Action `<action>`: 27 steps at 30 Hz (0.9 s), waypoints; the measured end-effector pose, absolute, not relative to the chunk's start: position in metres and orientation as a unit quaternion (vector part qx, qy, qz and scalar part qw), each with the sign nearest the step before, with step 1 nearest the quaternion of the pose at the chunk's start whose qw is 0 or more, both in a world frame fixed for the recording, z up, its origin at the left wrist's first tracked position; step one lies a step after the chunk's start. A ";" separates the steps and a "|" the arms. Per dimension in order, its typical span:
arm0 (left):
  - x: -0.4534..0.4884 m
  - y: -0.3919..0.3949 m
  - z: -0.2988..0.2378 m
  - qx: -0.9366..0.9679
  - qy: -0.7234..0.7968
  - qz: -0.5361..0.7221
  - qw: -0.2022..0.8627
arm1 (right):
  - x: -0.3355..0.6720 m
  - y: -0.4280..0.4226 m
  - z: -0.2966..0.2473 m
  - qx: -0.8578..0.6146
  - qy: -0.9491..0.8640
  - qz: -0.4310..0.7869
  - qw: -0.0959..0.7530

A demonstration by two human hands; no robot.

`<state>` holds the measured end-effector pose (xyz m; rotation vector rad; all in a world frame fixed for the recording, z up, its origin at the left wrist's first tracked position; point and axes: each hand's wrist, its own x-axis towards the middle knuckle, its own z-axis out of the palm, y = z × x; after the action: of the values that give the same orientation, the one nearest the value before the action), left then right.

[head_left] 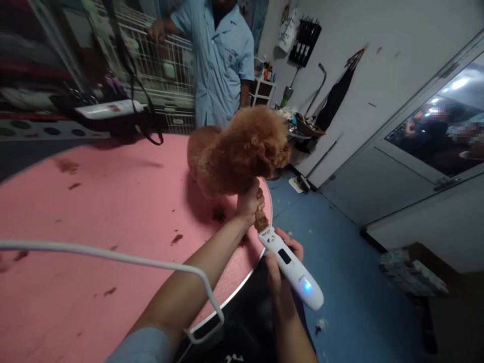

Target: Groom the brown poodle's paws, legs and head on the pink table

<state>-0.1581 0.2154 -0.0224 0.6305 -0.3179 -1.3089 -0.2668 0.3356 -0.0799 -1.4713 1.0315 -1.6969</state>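
Clipper point(298, 278) against the dog's point(234, 151) leg point(260, 220)

Dog located on the table point(124, 212), beside its curved, pale-rimmed edge; coat dense and curly, head rounded. Table surface pink, finely pebbled, scattered with matted hair tufts point(177, 238). Left hand point(249, 204) clamped around the woolly leg, its end protruding beyond the fist. Right hand point(276, 276) closed on the clipper: smooth, white, elongated casing with rounded butt, dark oblong panel, blue light lit. Clipper head meets the fur.

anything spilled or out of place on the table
Brown hair tufts lie scattered on the pink table, untidy against its plain surface; given the clipper at the dog's leg, they are probably ordinary trimmings.
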 end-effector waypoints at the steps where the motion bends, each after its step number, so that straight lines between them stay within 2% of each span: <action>1: -0.158 0.215 -0.022 0.284 -0.143 -0.594 0.739 | -0.266 0.336 -0.081 -0.567 0.394 -0.642 0.333; 7: -0.158 0.212 -0.024 0.277 -0.120 -0.595 0.745 | -0.264 0.331 -0.091 -0.582 0.362 -0.678 0.266; 11: -0.155 0.211 -0.023 0.285 -0.107 -0.594 0.745 | -0.272 0.337 -0.093 -0.629 0.321 -0.616 0.349; 13: -0.153 0.212 -0.021 0.289 -0.104 -0.592 0.745 | -0.274 0.343 -0.092 -0.621 0.312 -0.627 0.354; 16: -0.154 0.213 -0.021 0.309 -0.101 -0.599 0.731 | -0.273 0.346 -0.092 -0.603 0.335 -0.684 0.239; 18: -0.157 0.214 -0.023 0.328 -0.097 -0.609 0.716 | -0.270 0.342 -0.092 -0.624 0.349 -0.677 0.173; 21: -0.163 0.215 -0.028 0.343 -0.076 -0.617 0.704 | -0.268 0.335 -0.094 -0.676 0.346 -0.635 0.141; 27: -0.167 0.215 -0.026 0.358 -0.055 -0.602 0.712 | -0.275 0.334 -0.106 -0.667 0.345 -0.657 0.068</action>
<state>-0.1665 0.2154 -0.0256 0.7929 -0.1212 -1.3351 -0.2749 0.3339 -0.1059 -2.0103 1.0382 -1.9782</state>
